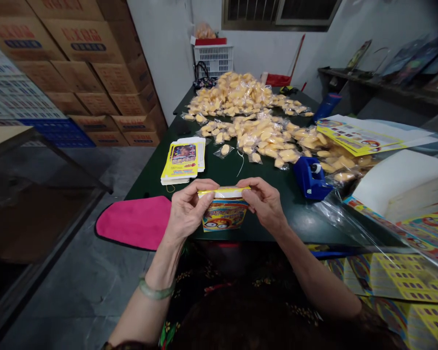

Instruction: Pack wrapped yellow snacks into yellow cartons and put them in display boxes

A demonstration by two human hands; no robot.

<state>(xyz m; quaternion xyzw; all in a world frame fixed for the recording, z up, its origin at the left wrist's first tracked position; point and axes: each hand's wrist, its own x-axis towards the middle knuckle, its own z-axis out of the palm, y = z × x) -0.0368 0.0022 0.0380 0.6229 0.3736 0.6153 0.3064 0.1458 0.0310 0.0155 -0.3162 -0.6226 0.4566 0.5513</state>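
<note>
A small colourful box (pixel 225 214) with a cartoon face stands upright at the near edge of the dark green table. Both hands pinch its top edge, where a pale flap shows. My left hand (pixel 190 208) has thumb and fingers closed on the top left corner. At the top right corner, my right hand (pixel 263 203) grips in the same way. Flattened yellow boxes (pixel 182 159) lie in a stack beyond my left hand. Further back, many clear-wrapped yellow pieces (pixel 263 136) are heaped. To the right sits a blue tape dispenser (pixel 311 179).
A pink cloth-like item (pixel 135 222) juts out at the table's left side. An open printed carton (pixel 405 194) and printed sheets (pixel 361 136) occupy the right. Brown cartons (pixel 83 43) are stacked at left; a white crate (pixel 214 59) stands at the back.
</note>
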